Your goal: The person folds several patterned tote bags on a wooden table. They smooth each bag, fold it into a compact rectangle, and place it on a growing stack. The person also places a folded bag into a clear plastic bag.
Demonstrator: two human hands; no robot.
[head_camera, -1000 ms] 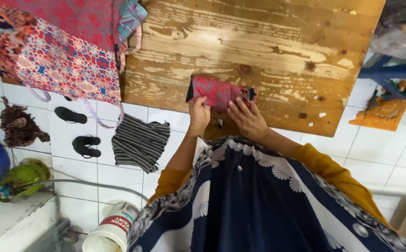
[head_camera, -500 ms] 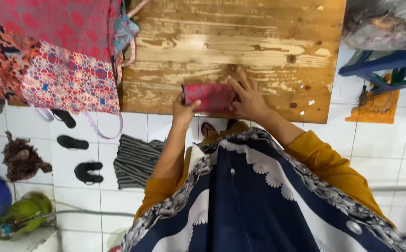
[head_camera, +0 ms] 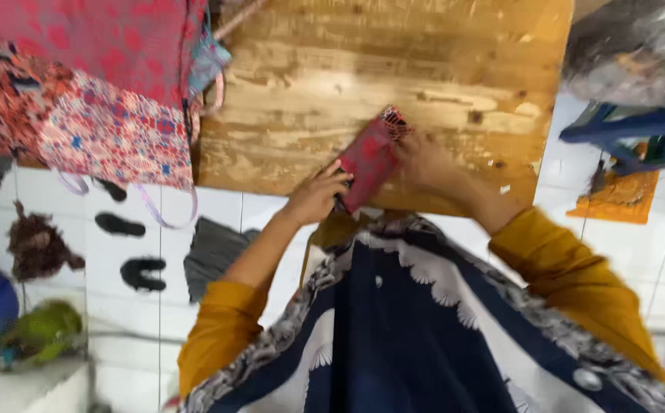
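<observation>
One wooden tabletop [head_camera: 424, 69] fills the far middle. Two hands are on it, the left hand [head_camera: 316, 197] and the right hand [head_camera: 424, 162], with one folded red patterned cloth [head_camera: 369, 157] between them. At least three more patterned cloths [head_camera: 95, 99] hang over the tabletop's left edge. Two black sandals [head_camera: 130, 248] lie on the tiled floor at left, one dark striped cloth [head_camera: 214, 256] just right of them. One blue stool [head_camera: 638, 134] stands at right.

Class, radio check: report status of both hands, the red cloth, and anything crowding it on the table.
Left hand and right hand both gripping folded red cloth. Cloth tilted, at near edge of wooden table. Patterned fabrics piled at table's left, apart from it.
</observation>
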